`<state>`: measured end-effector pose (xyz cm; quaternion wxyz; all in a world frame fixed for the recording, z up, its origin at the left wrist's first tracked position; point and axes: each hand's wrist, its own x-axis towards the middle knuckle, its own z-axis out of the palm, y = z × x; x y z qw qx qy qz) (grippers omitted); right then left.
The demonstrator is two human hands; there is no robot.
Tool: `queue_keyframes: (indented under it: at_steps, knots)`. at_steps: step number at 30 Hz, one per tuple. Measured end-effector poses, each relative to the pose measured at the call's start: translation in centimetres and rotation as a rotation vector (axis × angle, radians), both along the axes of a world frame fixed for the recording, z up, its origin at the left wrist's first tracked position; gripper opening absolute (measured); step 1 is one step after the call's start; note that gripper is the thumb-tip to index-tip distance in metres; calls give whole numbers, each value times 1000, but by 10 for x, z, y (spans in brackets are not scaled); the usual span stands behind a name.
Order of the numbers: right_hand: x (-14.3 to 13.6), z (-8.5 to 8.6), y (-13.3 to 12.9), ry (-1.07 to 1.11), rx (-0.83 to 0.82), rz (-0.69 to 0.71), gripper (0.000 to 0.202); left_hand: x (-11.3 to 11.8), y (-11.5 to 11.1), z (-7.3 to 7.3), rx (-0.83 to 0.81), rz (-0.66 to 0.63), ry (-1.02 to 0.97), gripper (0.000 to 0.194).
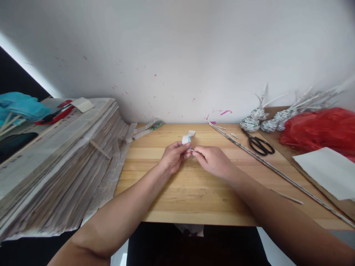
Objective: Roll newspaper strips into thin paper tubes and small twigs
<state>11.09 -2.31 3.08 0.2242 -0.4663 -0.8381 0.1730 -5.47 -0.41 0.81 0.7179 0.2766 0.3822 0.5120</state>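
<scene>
Over the middle of the wooden table, my left hand [175, 156] pinches a small curled paper strip [185, 139], white with a bit of blue, between thumb and fingers. The strip's free end curls up and away above the thumb. Close by on the right, my right hand [212, 159] has its fingers closed on a thin pale end of the strip, which looks rolled narrow. Fingers hide most of this rolled part, so I cannot tell whether a thin stick is inside it. The two hands nearly touch.
A tall newspaper stack [94, 147] fills the left side, with loose paper strips [146, 127] beside it. On the right lie long thin rods [257, 159], black-handled scissors [260, 145], woven paper pieces [251, 122], a red plastic bag [318, 129] and a white sheet [327, 171].
</scene>
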Motion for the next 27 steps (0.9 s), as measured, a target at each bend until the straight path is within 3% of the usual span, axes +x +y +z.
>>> queue_keyframes:
  at_steps: [5,7,11,13,17,21,23,25,27]
  knots:
    - [0,-3,3,215,-565,19,39,0,0,1,12,-13,-8,17]
    - [0,-4,4,218,-498,24,35,0,0,1,1,-10,-6,16]
    - [-1,-2,1,74,-56,20,22,0,1,1,-9,-2,-8,12]
    - [-1,-1,0,39,-18,22,22,-1,0,2,-8,-31,-12,11]
    - [-1,-1,2,75,-185,1,25,-2,-2,5,-16,-88,7,8]
    - [1,-5,6,342,-647,68,28,-3,-2,6,-18,-136,39,8]
    - [2,-7,8,459,-802,89,33,-3,-2,5,-10,-161,34,11]
    - [3,-7,7,455,-777,75,33,-3,-1,5,-14,-152,23,10]
    - [2,-5,5,341,-559,34,28,-3,-1,5,-29,-103,19,8]
